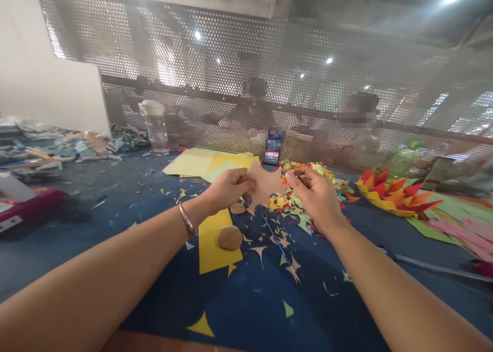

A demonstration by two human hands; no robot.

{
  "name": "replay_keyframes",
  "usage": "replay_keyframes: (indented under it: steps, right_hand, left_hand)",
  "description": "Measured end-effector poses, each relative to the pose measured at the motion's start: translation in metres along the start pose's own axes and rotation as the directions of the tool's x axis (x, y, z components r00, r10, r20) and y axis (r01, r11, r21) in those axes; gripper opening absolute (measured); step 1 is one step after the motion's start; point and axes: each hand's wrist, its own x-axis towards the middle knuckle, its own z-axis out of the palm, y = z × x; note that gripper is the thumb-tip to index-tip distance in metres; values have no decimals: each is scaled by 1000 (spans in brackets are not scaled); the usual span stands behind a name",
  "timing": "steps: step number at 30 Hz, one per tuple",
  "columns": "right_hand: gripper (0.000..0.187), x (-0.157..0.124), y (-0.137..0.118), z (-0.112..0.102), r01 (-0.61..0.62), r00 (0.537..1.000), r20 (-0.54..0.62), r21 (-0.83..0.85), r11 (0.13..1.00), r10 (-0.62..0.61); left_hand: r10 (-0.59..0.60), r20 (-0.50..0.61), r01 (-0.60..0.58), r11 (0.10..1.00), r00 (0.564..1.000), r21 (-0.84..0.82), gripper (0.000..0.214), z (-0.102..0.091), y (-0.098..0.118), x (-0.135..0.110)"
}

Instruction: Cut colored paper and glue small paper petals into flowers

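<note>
My left hand [227,189] and my right hand [314,192] hold a tan star-shaped paper piece [265,183] between them, above the blue table [246,300]. Each hand pinches one edge of it with closed fingers. A silver bangle [187,218] is on my left wrist. Below the hands lie a yellow paper strip [214,244], a round wooden disc [230,237] and a smaller wooden disc [238,208]. Colourful paper scraps [296,208] are scattered under and around my hands. A thin blue stick [275,236] lies among them.
Yellow sheets [208,164] and a phone [273,147] lie beyond the hands. A clear bottle [155,126] stands at the back left by a perforated metal screen [239,75]. An orange-red paper spike garland [396,195] lies right. Clutter and a pink object [31,203] sit left. People sit behind the screen.
</note>
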Motion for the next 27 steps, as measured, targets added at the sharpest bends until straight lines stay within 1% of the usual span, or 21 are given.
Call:
replay_keyframes:
  steps: [2, 3, 5, 6, 8, 9, 10, 11, 12, 15, 18, 22, 25, 27]
  right_hand:
    - [28, 0, -1, 2, 4, 998, 69, 26, 1000, -6]
    - [27, 0, -1, 3, 6, 994, 110, 41, 999, -10]
    - [24, 0, -1, 5, 8, 986, 168, 65, 998, -19]
    - [23, 1, 0, 5, 7, 984, 176, 73, 997, -20]
    - [22, 2, 3, 4, 2, 987, 157, 84, 996, -16]
    - [21, 3, 5, 3, -2, 990, 141, 89, 996, -11]
    - [21, 3, 6, 2, -7, 992, 127, 95, 995, -5]
    - [20, 3, 7, 1, -14, 993, 117, 102, 995, 2]
    - [20, 4, 8, 1, -21, 994, 112, 109, 994, 8]
    - [20, 3, 7, 0, -37, 994, 110, 131, 991, 22]
    - [20, 2, 5, 1, -44, 993, 111, 149, 988, 27]
    - [23, 2, 4, 0, -57, 993, 114, 156, 986, 39]
    - [24, 3, 6, 0, -59, 992, 123, 156, 986, 40]
    - [24, 3, 5, 0, -58, 991, 129, 163, 985, 37]
  left_hand:
    - [-2, 89, 1, 1000, 996, 9, 13, 2, 4, -3]
    - [0, 112, 0, 1000, 994, 4, 15, 4, 6, -4]
    - [16, 116, -15, 1000, 993, -12, 18, 4, 8, -4]
    - [25, 106, -23, 1000, 994, -19, 17, 3, 8, -4]
    - [25, 82, -26, 1000, 996, 8, 14, -4, 4, -1]
    - [11, 83, -15, 998, 997, 56, 16, -9, 1, 0]
    - [-21, 75, 10, 988, 997, 151, 19, -15, -3, 1]
    - [-28, 94, 0, 961, 995, 278, 21, -20, -6, 2]
    - [-48, 131, -10, 911, 990, 413, 22, -25, -10, 2]
    - [-107, 168, 3, 851, 980, 525, 29, -32, -17, 0]
    - [-139, 200, 13, 849, 970, 529, 29, -30, -19, -1]
    - [-164, 202, 58, 893, 965, 447, 21, -27, -21, 1]
    - [-165, 210, 89, 940, 964, 329, 20, -28, -19, 2]
    - [-148, 213, 106, 975, 966, 197, 19, -26, -14, 2]
